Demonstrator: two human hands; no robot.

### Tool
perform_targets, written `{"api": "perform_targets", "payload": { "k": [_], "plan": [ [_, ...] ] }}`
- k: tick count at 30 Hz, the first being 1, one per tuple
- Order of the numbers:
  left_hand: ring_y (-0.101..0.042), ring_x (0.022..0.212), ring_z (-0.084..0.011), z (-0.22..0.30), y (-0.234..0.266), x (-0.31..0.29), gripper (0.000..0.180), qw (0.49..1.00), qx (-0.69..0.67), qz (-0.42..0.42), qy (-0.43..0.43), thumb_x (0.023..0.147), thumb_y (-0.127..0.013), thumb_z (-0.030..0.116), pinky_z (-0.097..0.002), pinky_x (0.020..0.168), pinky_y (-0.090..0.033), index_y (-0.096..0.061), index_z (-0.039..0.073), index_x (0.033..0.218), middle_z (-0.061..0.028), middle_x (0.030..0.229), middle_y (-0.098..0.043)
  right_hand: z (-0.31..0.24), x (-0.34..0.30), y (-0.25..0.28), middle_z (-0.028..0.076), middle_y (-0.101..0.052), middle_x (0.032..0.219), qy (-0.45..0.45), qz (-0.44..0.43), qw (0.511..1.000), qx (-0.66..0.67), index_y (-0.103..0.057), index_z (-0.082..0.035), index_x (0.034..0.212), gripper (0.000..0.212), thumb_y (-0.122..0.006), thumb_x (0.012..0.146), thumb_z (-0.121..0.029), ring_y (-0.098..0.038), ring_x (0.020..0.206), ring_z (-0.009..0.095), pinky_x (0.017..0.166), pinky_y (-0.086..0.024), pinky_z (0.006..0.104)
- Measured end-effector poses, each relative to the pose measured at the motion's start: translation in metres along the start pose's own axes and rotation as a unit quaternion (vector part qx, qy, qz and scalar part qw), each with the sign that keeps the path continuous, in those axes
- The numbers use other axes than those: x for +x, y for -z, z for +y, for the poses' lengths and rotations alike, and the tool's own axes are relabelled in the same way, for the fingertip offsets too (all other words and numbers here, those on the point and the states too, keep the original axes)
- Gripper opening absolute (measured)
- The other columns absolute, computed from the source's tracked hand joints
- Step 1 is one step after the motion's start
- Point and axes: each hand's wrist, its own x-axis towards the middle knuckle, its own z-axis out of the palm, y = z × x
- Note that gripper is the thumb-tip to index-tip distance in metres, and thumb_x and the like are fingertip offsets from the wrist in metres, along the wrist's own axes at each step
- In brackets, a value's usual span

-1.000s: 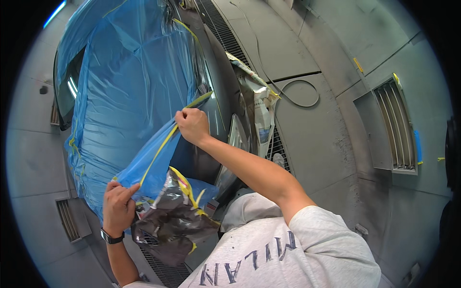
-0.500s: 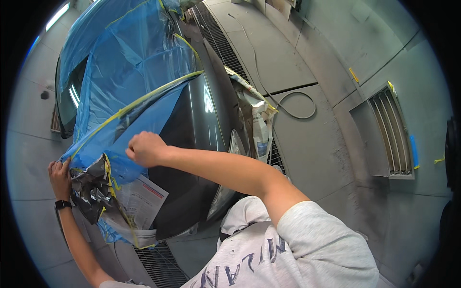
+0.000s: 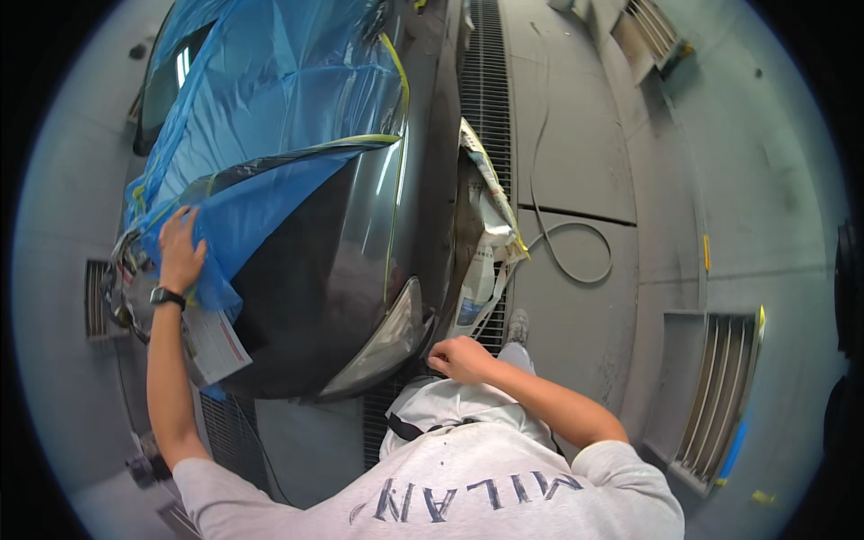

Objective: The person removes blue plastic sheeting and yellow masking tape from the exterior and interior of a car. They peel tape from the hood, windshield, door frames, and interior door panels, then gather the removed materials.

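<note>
Two hands: left hand (image 3: 180,252) flat, fingers spread on blue masking film (image 3: 261,135), left of frame; right hand (image 3: 461,358) loosely curled, empty, by headlight (image 3: 382,346). Risk: film tearing or dragging across dark hood (image 3: 315,261) if pressed sideways.

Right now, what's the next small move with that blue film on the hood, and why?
Probably draw the blue masking film further off the dark hood with the left hand. That hand lies flat on the film's bunched edge, half the hood is already bare, and the right hand sits down by the headlight, off the film.
</note>
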Motion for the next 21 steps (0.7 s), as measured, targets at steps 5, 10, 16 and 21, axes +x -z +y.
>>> {"api": "perform_targets", "payload": {
  "k": [5, 10, 16, 21],
  "plan": [
    [-0.049, 0.134, -0.0369, 0.17, -0.005, 0.059, 0.055, 0.994, -0.084, -0.033, -0.068, 0.082, -0.069, 0.008, -0.048, 0.117, -0.035, -0.059, 0.006, 0.136, -0.0161, 0.141, -0.054, 0.081, -0.081, 0.097, 0.018, -0.075, 0.091, -0.086, -0.006, 0.996, -0.016, -0.076, -0.005, 0.1, 0.025, -0.064, 0.092, -0.025, -0.071, 0.085, 0.038, 0.079, -0.056, 0.0453],
    [-0.051, 0.132, -0.0351, 0.271, -0.007, 0.118, 0.051, 0.984, -0.134, -0.013, -0.113, 0.086, -0.07, 0.013, -0.0462, 0.115, -0.038, -0.058, 0.004, 0.135, -0.0156, 0.138, -0.057, 0.147, -0.154, 0.19, 0.019, -0.075, 0.093, -0.201, 0.088, 0.975, -0.034, -0.077, -0.005, 0.099, 0.026, -0.064, 0.091, -0.026, -0.072, 0.089, 0.038, 0.084, -0.056, 0.0463],
    [-0.051, 0.133, -0.0339, 0.295, -0.027, 0.161, 0.054, 0.987, -0.131, 0.0, -0.097, 0.088, -0.071, 0.016, -0.0462, 0.115, -0.038, -0.055, 0.003, 0.138, -0.0154, 0.139, -0.057, 0.2, -0.182, 0.229, 0.015, -0.075, 0.08, -0.291, 0.229, 0.925, 0.088, -0.076, -0.001, 0.098, 0.027, -0.065, 0.092, -0.025, -0.073, 0.073, 0.025, 0.071, -0.056, 0.0369],
    [-0.053, 0.128, -0.0332, 0.303, -0.063, 0.177, 0.05, 0.99, -0.116, 0.025, -0.069, 0.089, -0.072, 0.019, -0.0456, 0.112, -0.04, -0.057, 0.004, 0.134, -0.0147, 0.134, -0.058, 0.2, -0.175, 0.227, 0.015, -0.075, 0.083, -0.255, 0.181, 0.947, 0.073, -0.076, 0.0, 0.101, 0.028, -0.066, 0.092, -0.025, -0.073, 0.075, 0.026, 0.073, -0.056, 0.0364]
  ]
}}
